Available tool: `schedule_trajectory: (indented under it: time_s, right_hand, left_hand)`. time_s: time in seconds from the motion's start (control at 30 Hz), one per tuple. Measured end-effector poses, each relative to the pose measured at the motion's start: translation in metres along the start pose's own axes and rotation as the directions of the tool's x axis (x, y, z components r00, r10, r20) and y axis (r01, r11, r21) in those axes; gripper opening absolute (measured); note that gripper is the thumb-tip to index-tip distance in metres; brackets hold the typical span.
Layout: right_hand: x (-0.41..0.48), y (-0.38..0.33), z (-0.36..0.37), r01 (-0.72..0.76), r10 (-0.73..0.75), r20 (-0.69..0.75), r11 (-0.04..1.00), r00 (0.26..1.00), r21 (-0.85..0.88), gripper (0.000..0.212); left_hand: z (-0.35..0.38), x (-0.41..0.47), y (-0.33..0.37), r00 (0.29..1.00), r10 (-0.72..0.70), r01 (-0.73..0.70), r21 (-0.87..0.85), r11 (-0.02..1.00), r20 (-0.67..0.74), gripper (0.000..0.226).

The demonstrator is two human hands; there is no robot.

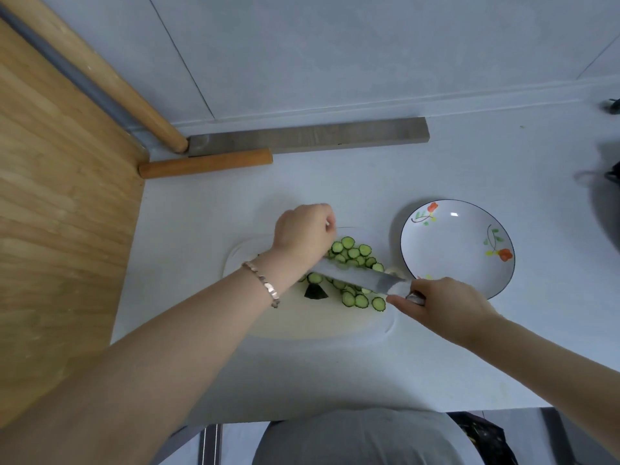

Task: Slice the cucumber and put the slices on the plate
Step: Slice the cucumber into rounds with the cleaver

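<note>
Several round cucumber slices (352, 253) lie spread on a white cutting board (302, 320). A dark cucumber end piece (315, 292) rests near the board's middle. My right hand (443, 305) grips the handle of a knife (355, 275), whose blade lies flat and low across the slices. My left hand (305, 234) is curled over the blade's far end and the slices; what its fingers touch is hidden. A white plate (458, 246) with flower prints sits right of the board, with no slices on it.
A large wooden board (57, 213) leans at the left. Two wooden rolling pins (204, 164) and a grey strip (308, 134) lie along the back wall. A dark pan (604, 203) pokes in at the right edge. The counter's front edge runs near my body.
</note>
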State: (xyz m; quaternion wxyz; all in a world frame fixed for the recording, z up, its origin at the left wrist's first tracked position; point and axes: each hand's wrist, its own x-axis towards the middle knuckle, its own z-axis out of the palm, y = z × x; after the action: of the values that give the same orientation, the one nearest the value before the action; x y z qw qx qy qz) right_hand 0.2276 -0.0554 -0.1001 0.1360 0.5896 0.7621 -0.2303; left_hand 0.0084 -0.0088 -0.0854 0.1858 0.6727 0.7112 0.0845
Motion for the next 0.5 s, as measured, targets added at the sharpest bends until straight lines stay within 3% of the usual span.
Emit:
schedule_trajectory:
  time_s: [0.1,0.17,0.27,0.33,0.4,0.5]
  right_hand:
    - [-0.002,-0.004,0.007,-0.158,0.150,0.052,0.918,0.987,0.364,0.055]
    - [0.000,-0.008,0.014,-0.254,0.205,0.150,0.779,0.967,0.573,0.054]
    - [0.002,-0.015,0.021,-0.376,0.239,0.292,0.548,0.926,0.747,0.054]
    - [0.003,-0.023,0.025,-0.409,0.229,0.338,0.492,0.913,0.769,0.055]
    - [0.002,-0.030,0.031,-0.425,0.209,0.370,0.458,0.905,0.781,0.055]
    - [0.001,-0.041,0.039,-0.432,0.169,0.400,0.439,0.901,0.787,0.055]
  left_hand:
    - [-0.016,-0.017,-0.014,0.961,-0.054,0.014,-0.148,0.989,-0.270,0.022]
    - [-0.007,-0.031,-0.028,0.939,-0.072,0.010,-0.183,0.983,-0.337,0.032]
    - [0.029,-0.056,-0.045,0.985,-0.091,0.069,-0.151,0.986,-0.145,0.035]
    - [0.052,-0.067,-0.049,0.998,0.016,-0.013,-0.052,0.999,0.058,0.038]
    - [0.068,-0.074,-0.050,0.967,0.119,-0.141,0.085,0.986,0.224,0.044]
    - [0.076,-0.081,-0.053,0.979,0.092,-0.114,0.114,0.987,0.184,0.036]
